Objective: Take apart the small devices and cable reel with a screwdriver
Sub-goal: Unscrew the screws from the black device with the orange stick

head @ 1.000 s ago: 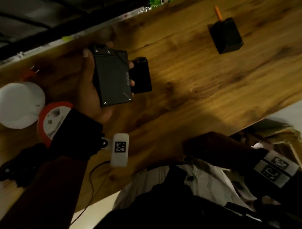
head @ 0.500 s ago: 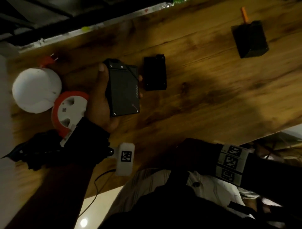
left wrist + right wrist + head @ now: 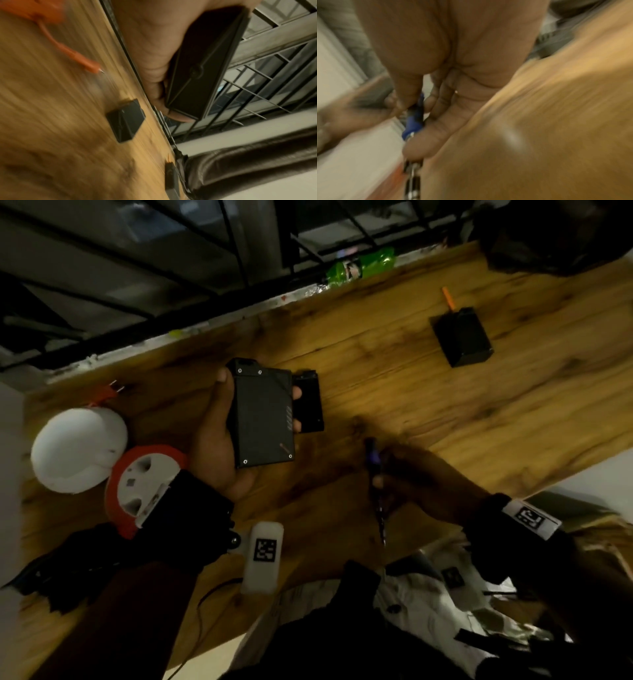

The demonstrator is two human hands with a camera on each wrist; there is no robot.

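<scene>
The left hand (image 3: 219,440) grips a flat black rectangular device with small screws at its corners (image 3: 263,416), thumb along one long edge and fingertips wrapped over the opposite edge; the left wrist view shows the same device (image 3: 205,65) held edge-on, clear of the wooden surface (image 3: 445,412). A smaller black rectangular device (image 3: 308,404) lies on the surface just beside the held one, on its fingertip side. The right hand (image 3: 411,477) holds a slim screwdriver with a blue and black handle (image 3: 375,474) near the surface's near edge, its fingers curled round the handle (image 3: 415,121) and the metal shaft pointing towards the person. A round red and white cable reel (image 3: 144,484) sits beside the left wrist, touching a white round dome-shaped object (image 3: 77,448). A black box-shaped device (image 3: 462,340) rests well apart at the far right of the surface, with a thin orange stick (image 3: 448,297) just beyond it.
</scene>
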